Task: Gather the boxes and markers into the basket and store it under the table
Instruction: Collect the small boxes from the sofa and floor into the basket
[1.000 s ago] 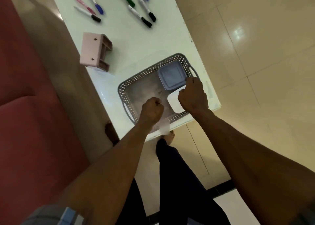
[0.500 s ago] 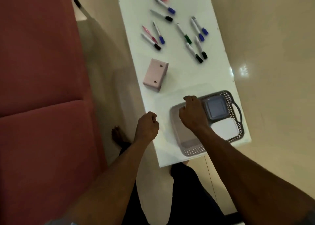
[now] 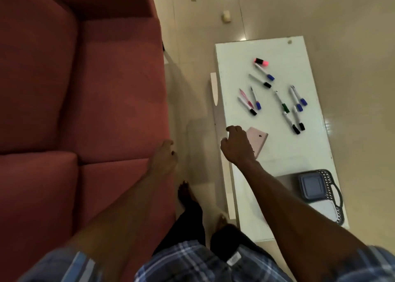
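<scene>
A pink box [image 3: 259, 139] lies on the white table [image 3: 275, 53], left of the middle. My right hand [image 3: 236, 145] hovers over its left edge with curled, spread fingers; I cannot tell whether it touches the box. Off the table, beside the sofa, my left hand [image 3: 166, 153] hangs loose and holds nothing. The grey perforated basket [image 3: 334, 193] stands at the table's near right corner, partly hidden by my right forearm. It holds a grey-blue lidded box [image 3: 312, 185] and a white box [image 3: 323, 210]. Several markers [image 3: 286, 108] and a pink highlighter [image 3: 261, 62] lie scattered on the far half.
A red sofa [image 3: 85, 89] fills the left side, with a narrow strip of tiled floor between it and the table. My bare feet [image 3: 188, 194] stand in that strip. A small pale object [image 3: 226, 16] lies on the floor beyond the table.
My right hand left the basket and moved left to the pink box. My left hand came off the table's edge and unclenched beside the sofa. My view shifted back and left.
</scene>
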